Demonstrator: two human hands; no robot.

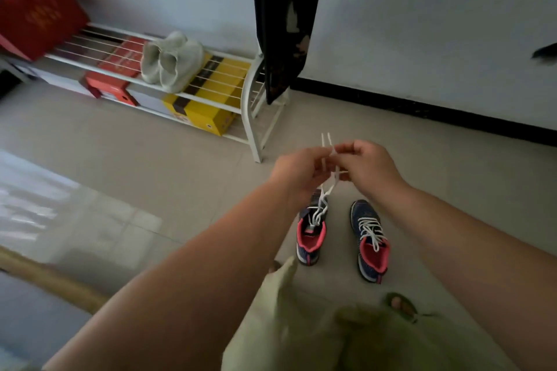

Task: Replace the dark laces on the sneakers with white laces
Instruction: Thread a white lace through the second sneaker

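A red box (36, 9) sits at the far left, blurred. Beside it, a white wire shoe rack (211, 93) stands against the wall. Its upper shelf carries a pair of pale sneakers (171, 62); an orange shoebox (113, 81) and a yellow shoebox (205, 108) lie on the shelf below. A dark patterned garment (283, 24) hangs just right of the rack.

The left hand (298, 172) and right hand (366, 166) are raised together above the floor (150, 159). Each grip is pinched on the white lace (324, 199); the two lace tips (326, 138) project upward between the hands. The lace runs down to the left sneaker (310, 232), where it is threaded loosely through the eyelets. This sneaker is navy with a pink lining and stands on the floor.

The right sneaker (370, 241) stands near it, apart, fully laced in white, with the lace ends lying on the tongue. A light green garment (331, 334) fills the lower foreground.
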